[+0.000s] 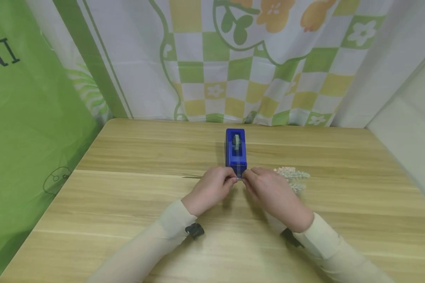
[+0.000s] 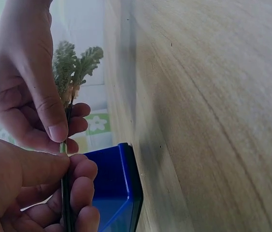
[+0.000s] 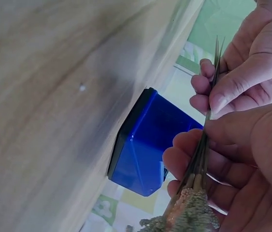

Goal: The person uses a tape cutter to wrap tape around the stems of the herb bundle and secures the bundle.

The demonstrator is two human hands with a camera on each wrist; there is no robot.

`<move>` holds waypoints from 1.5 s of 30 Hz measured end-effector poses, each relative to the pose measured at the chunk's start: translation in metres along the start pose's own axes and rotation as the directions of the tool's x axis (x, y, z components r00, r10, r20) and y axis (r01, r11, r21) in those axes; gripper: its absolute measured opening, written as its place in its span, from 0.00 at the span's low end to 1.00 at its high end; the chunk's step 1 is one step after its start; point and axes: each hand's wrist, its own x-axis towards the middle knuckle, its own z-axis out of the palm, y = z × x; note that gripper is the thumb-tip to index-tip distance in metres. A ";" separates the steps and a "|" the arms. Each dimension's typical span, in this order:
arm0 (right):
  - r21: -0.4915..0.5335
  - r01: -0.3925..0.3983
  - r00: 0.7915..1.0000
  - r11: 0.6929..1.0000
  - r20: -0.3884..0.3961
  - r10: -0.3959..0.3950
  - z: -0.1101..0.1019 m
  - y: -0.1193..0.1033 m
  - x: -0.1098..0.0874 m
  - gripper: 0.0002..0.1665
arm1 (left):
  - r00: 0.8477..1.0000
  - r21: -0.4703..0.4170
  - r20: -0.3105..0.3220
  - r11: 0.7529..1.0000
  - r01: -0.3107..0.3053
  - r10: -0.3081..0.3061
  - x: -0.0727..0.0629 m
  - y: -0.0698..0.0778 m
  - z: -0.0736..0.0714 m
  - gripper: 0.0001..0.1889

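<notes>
A small bunch of flowers (image 1: 292,175) with pale green and peach heads lies crosswise in both hands, heads to the right. My left hand (image 1: 212,186) pinches its thin dark stems (image 2: 66,193) between thumb and curled fingers. Close beside it, my right hand (image 1: 274,194) grips the stems nearer the flower heads (image 3: 189,212). Between the two thumbs a short pale band shows on the stems in the left wrist view; whether it is tape I cannot tell. Just beyond the fingertips stands a blue tape dispenser (image 1: 228,153) with a tape roll (image 1: 236,142) in it.
The wooden table (image 1: 145,153) reaches back to a checked, flowered curtain (image 1: 216,70). Green cloth (image 1: 28,129) hangs along the left side, and a white surface (image 1: 411,118) borders the right. Dark wrist devices (image 1: 194,230) sit under the sleeves.
</notes>
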 end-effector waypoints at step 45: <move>0.241 -0.269 0.963 0.932 0.089 0.255 0.001 -0.001 0.020 0.11 | 0.998 -0.036 -0.050 0.999 -0.032 0.030 0.007 -0.006 -0.001 0.07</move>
